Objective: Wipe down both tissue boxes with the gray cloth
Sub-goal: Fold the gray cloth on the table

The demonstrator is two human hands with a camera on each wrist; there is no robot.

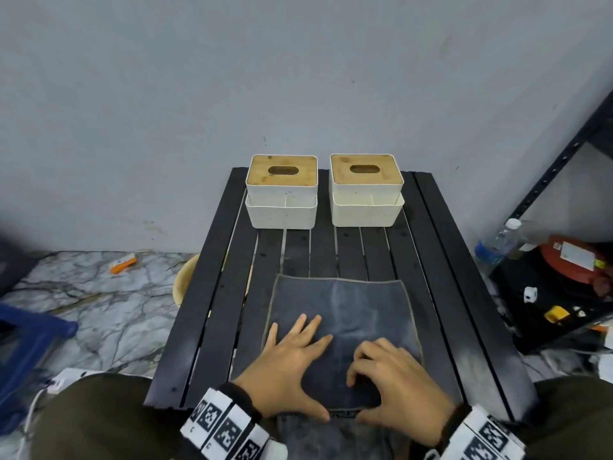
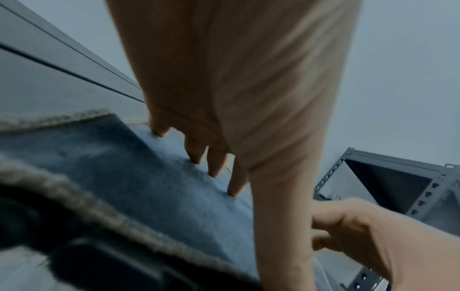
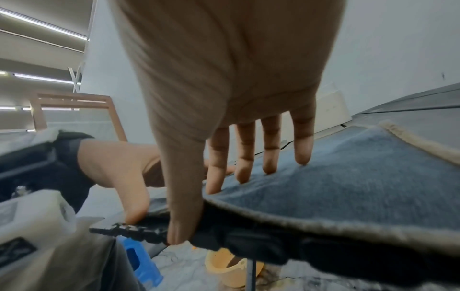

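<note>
Two white tissue boxes with wooden lids, the left one (image 1: 282,194) and the right one (image 1: 366,194), stand side by side at the far end of the black slatted table (image 1: 431,260). The gray cloth (image 1: 348,303) (image 2: 124,167) (image 3: 348,177) lies spread flat at the near end. My left hand (image 1: 308,366) (image 2: 219,157) rests flat on its left half, fingers spread, thumb at the near edge. My right hand (image 1: 365,390) (image 3: 236,167) sits on its right half with arched fingers, tips on the fabric and thumb over the near hem. The cloth is not bunched or lifted.
A wall stands right behind the boxes. A yellow basin (image 1: 184,280) sits on the floor under the table's left side, and a blue stool (image 1: 30,336) is further left. A metal shelf (image 1: 547,180) with a bottle (image 1: 497,240) and clutter stands to the right.
</note>
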